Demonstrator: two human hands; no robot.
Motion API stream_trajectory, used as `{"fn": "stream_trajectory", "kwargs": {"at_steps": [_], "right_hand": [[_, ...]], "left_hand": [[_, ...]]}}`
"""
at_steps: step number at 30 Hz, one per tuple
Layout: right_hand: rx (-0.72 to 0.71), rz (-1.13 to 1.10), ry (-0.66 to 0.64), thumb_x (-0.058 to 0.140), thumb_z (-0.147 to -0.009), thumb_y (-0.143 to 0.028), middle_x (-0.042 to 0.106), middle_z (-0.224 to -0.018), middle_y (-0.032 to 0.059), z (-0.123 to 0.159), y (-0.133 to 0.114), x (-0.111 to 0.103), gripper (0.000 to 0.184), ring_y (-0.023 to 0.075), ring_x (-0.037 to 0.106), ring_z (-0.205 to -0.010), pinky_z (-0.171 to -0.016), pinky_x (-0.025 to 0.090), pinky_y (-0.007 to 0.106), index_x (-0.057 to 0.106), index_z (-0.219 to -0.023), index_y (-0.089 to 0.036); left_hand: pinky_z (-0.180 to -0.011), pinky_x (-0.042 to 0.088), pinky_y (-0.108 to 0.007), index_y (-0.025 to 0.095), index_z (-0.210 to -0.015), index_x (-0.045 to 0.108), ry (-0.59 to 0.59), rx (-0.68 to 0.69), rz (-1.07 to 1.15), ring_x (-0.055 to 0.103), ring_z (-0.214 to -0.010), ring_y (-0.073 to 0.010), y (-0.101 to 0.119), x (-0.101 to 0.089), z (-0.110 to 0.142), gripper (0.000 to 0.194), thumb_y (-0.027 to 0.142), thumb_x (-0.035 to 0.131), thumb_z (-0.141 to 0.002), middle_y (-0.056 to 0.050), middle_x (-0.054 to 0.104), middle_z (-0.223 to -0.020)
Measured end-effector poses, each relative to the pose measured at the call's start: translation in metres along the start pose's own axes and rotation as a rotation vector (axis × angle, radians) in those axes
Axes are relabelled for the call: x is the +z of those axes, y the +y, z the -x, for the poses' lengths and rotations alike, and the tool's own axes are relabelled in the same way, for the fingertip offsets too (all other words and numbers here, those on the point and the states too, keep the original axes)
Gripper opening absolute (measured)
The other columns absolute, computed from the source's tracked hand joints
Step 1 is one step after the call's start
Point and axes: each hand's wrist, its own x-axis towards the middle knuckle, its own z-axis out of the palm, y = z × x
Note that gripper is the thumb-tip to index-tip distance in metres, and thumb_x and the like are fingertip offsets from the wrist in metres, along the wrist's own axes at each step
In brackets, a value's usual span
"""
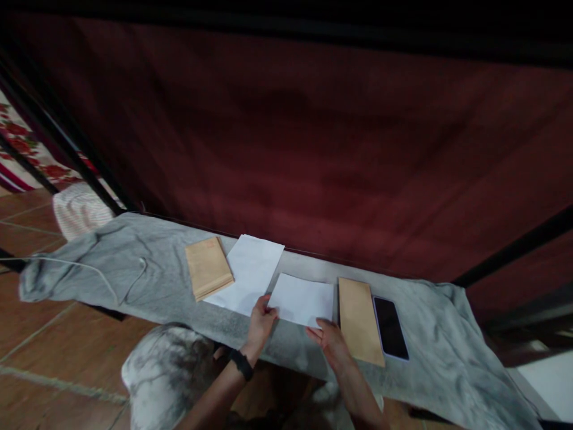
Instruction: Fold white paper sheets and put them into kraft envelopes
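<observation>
A white sheet of paper point(302, 297), apparently folded, lies in front of me on the grey cloth. My left hand point(262, 322) pinches its lower left corner between thumb and fingers. At its lower right edge is my right hand point(329, 340), with the thumb over the paper and the fingers at the near edge. Just right of the paper lies a single brown envelope point(362, 322). To the left are larger white sheets point(253, 269), partly covered by a stack of brown envelopes point(208, 266).
A phone point(391, 328) with a dark screen lies right of the single envelope. The grey cloth point(156, 263) covers a narrow table, with a white cable point(105, 278) across its left end. Behind it hangs a dark red curtain point(304, 149) between black posts.
</observation>
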Motion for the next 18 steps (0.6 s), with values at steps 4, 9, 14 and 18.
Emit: {"fn": "stream_trajectory", "kwargs": {"at_steps": [4, 9, 14, 18], "right_hand": [[0.029, 0.04, 0.01, 0.083, -0.054, -0.041, 0.069, -0.08, 0.0019, 0.001, 0.009, -0.007, 0.038, 0.029, 0.072, -0.079, -0.078, 0.059, 0.05, 0.06, -0.078, -0.024], [-0.012, 0.016, 0.02, 0.082, -0.056, -0.046, 0.066, -0.081, -0.0002, 0.002, 0.008, -0.02, 0.04, 0.0279, 0.072, -0.082, -0.081, 0.059, 0.048, 0.058, -0.08, -0.025], [-0.003, 0.019, 0.01, 0.083, -0.056, -0.042, 0.066, -0.079, -0.0001, -0.003, 0.004, -0.026, 0.039, 0.0287, 0.073, -0.083, -0.084, 0.059, 0.049, 0.056, -0.079, -0.024], [-0.01, 0.022, 0.009, 0.084, -0.054, -0.043, 0.065, -0.074, -0.0019, -0.003, 0.008, -0.027, 0.042, 0.0283, 0.073, -0.077, -0.078, 0.06, 0.046, 0.055, -0.078, -0.024]], "left_hand": [[-0.069, 0.05, -0.029, 0.018, -0.114, 0.06, 0.032, 0.276, -0.391, 0.065, -0.072, -0.0186, -0.008, -0.009, 0.0, 0.045, 0.014, 0.06, -0.069, -0.001, 0.07, -0.082], [-0.076, 0.051, -0.031, 0.019, -0.121, 0.058, -0.006, 0.332, -0.419, 0.066, -0.078, -0.0195, -0.022, -0.004, -0.006, 0.049, 0.022, 0.063, -0.073, -0.002, 0.069, -0.09], [-0.083, 0.051, -0.035, 0.016, -0.113, 0.061, 0.143, 0.324, -0.447, 0.064, -0.089, -0.0231, -0.022, 0.004, -0.013, 0.044, 0.035, 0.068, -0.074, -0.006, 0.065, -0.095], [-0.091, 0.048, -0.035, 0.018, -0.116, 0.059, 0.025, 0.342, -0.661, 0.064, -0.098, -0.025, -0.006, 0.003, -0.011, 0.042, 0.03, 0.066, -0.076, -0.007, 0.066, -0.1]]}}
